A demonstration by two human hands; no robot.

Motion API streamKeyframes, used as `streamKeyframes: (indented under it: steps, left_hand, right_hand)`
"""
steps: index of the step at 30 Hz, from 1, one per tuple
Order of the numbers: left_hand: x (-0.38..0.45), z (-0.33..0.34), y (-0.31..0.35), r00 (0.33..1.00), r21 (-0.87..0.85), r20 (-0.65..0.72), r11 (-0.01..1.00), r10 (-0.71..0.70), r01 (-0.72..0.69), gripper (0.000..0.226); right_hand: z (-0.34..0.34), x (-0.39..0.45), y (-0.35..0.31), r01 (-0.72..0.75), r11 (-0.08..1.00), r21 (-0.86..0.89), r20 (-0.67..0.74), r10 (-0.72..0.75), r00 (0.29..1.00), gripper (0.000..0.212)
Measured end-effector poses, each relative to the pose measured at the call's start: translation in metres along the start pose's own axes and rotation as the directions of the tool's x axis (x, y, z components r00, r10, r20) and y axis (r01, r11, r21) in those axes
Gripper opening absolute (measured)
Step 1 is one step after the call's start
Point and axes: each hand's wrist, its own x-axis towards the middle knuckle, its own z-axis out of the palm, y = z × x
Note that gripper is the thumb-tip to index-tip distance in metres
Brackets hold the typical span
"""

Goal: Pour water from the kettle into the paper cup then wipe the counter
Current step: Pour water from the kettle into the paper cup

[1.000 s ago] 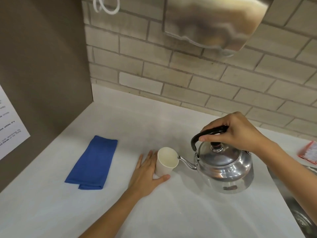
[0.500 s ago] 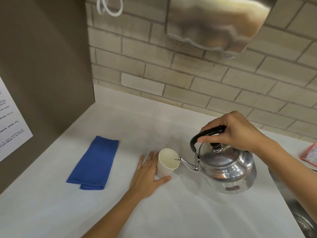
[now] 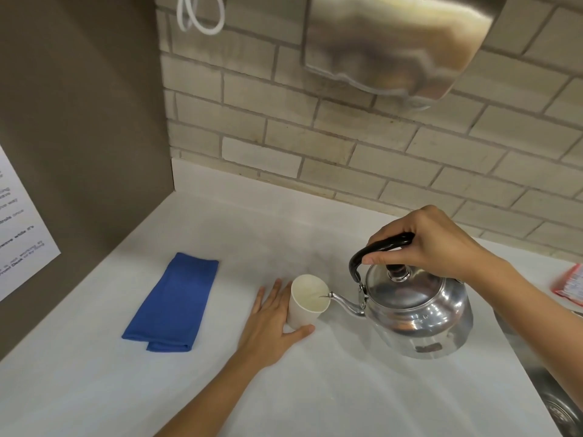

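A shiny metal kettle with a black handle hangs tilted to the left over the white counter, and my right hand grips its handle. Its spout tip reaches over the rim of the white paper cup, and a thin stream of water runs into the cup. My left hand lies on the counter and cradles the cup's base between thumb and fingers. A folded blue cloth lies flat to the left of the cup.
A brick wall runs along the back, with a steel wall-mounted unit overhead. A brown side panel with a printed notice closes the left. At the right lie a sink edge and a red packet.
The kettle has tipped further toward the cup, bringing the spout over the rim, and water now flows. My left hand stays at the cup.
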Motion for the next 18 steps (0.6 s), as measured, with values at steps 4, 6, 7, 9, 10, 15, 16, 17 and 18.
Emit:
streamKeyframes:
  steps: [4,6,7,9,10,15,16,17,18]
  left_hand:
    - [0.0000,0.0001,-0.0003,1.000,0.002,-0.001,1.000,0.001,-0.001,0.097]
    - [-0.0001,-0.0001,-0.0001,1.000,0.000,0.000,1.000,0.000,0.000,0.097]
    - [-0.0003,-0.0003,0.0000,1.000,0.000,0.002,1.000,0.001,-0.001,0.097]
    - [-0.0006,-0.0001,0.0000,1.000,-0.002,-0.004,1.000,0.002,-0.002,0.096]
    - [-0.0006,0.0000,0.0001,1.000,-0.005,-0.006,1.000,0.003,-0.003,0.096]
    - [-0.0009,-0.0004,-0.0002,1.000,-0.011,-0.008,1.000,0.006,-0.006,0.095]
    - [-0.0007,-0.0005,-0.0003,1.000,-0.008,-0.009,1.000,0.006,-0.006,0.095]
    - [-0.0006,-0.0004,-0.0003,1.000,-0.004,-0.011,1.000,0.006,-0.006,0.095]
    - [-0.0006,-0.0003,-0.0003,1.000,-0.001,-0.011,1.000,0.005,-0.005,0.095]
  right_hand:
    - [0.0000,-0.0001,-0.0001,0.006,1.000,0.007,0.003,-0.006,1.000,0.042]
    - [-0.0002,0.0000,-0.0002,0.011,1.000,0.010,0.001,-0.011,1.000,0.042]
    - [-0.0003,0.0002,-0.0002,0.012,1.000,0.011,-0.001,-0.012,1.000,0.042]
    - [-0.0002,0.0001,0.0002,0.015,1.000,0.014,-0.002,-0.015,1.000,0.041]
    - [0.0001,0.0002,0.0004,0.018,1.000,0.013,0.000,-0.018,1.000,0.039]
    - [0.0006,0.0016,0.0002,0.029,1.000,0.004,0.006,-0.029,1.000,0.034]
    - [0.0005,0.0017,-0.0002,0.031,0.999,0.005,0.007,-0.031,0.999,0.033]
    - [0.0003,0.0018,-0.0005,0.033,0.999,0.007,0.007,-0.033,0.999,0.033]
    - [0.0000,0.0018,-0.0008,0.035,0.999,0.009,0.007,-0.035,0.999,0.033]
